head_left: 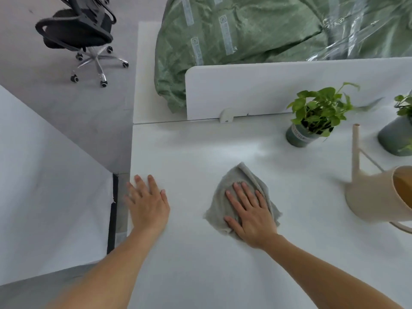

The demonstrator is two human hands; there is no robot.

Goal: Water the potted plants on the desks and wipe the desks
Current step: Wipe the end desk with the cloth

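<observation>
White desk: filling most of the view, its left edge running beside grey floor. Green plastic-wrapped bundle: lying beyond the far edge, behind a white divider panel standing along that edge. Black office chair: standing on the floor past the far-left corner. Beige watering can: sitting at the right edge, spout rising toward the far side, partly cut off by the frame. Potted plant: standing near the far edge in a dark pot; second potted plant: standing just to its right, partly out of view. Grey cloth: lying crumpled mid-desk, well apart from the left edge. Right hand: pressing flat on the cloth, fingers spread wide, gripping nothing. Left hand: resting flat and open at the left edge, fingers extended, well apart from the cloth.
</observation>
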